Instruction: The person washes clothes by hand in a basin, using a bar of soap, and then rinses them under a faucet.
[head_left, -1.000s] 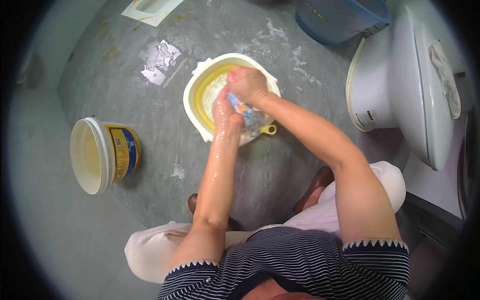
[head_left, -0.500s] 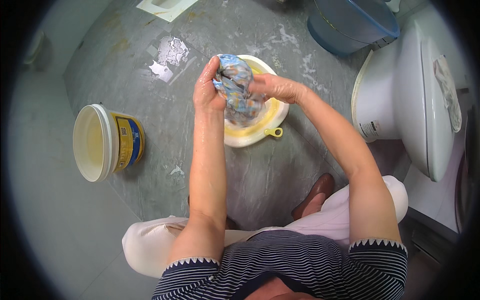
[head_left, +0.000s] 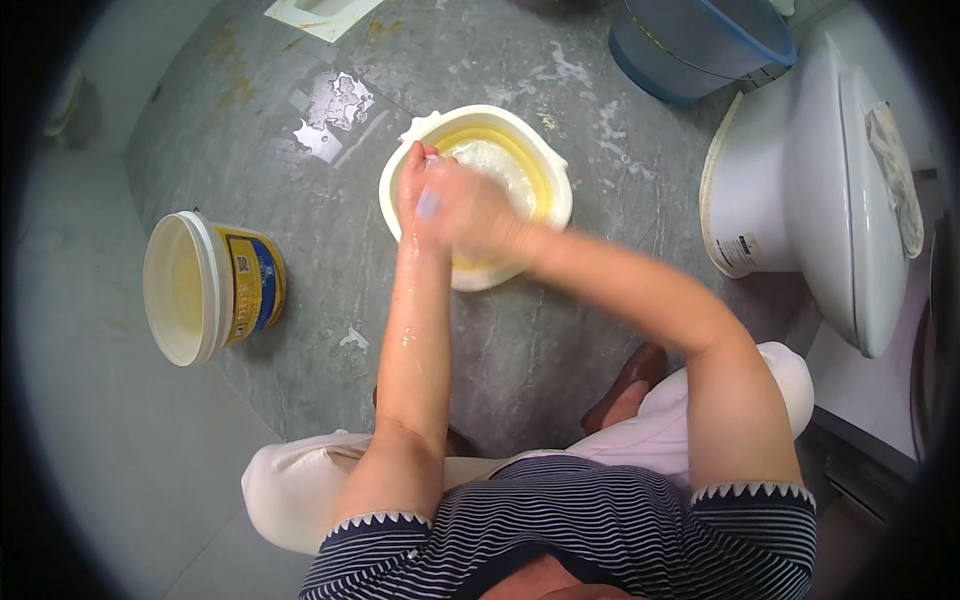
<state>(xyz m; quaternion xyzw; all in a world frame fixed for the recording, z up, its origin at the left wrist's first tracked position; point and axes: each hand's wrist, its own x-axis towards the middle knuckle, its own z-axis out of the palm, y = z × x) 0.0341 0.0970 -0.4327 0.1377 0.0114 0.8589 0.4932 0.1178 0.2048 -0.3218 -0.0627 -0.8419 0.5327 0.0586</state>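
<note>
Over the near left part of a white basin [head_left: 390,190] with a yellow inner band, my two hands are pressed together. My left hand [head_left: 411,185], wet and shining, is closed round a bunched patterned cloth [head_left: 428,204]; only a small pale blue bit of it shows between the hands. Wrapped over it from the right is my right hand [head_left: 475,212], closed and blurred by motion. Most of the cloth is hidden by fingers. Whitish, foamy water [head_left: 495,165] lies in the basin beneath.
On the left stands a white bucket [head_left: 215,290] with a yellow and blue label. At the far right are a blue bucket [head_left: 655,55] and a white toilet [head_left: 815,200] with a cloth [head_left: 893,180] on its lid. A puddle [head_left: 335,110] wets the grey floor beyond the basin.
The patterned cloth hung loosely spread between my hands; now it is bunched up and almost covered. My right hand has moved left onto my left hand, and more of the basin shows.
</note>
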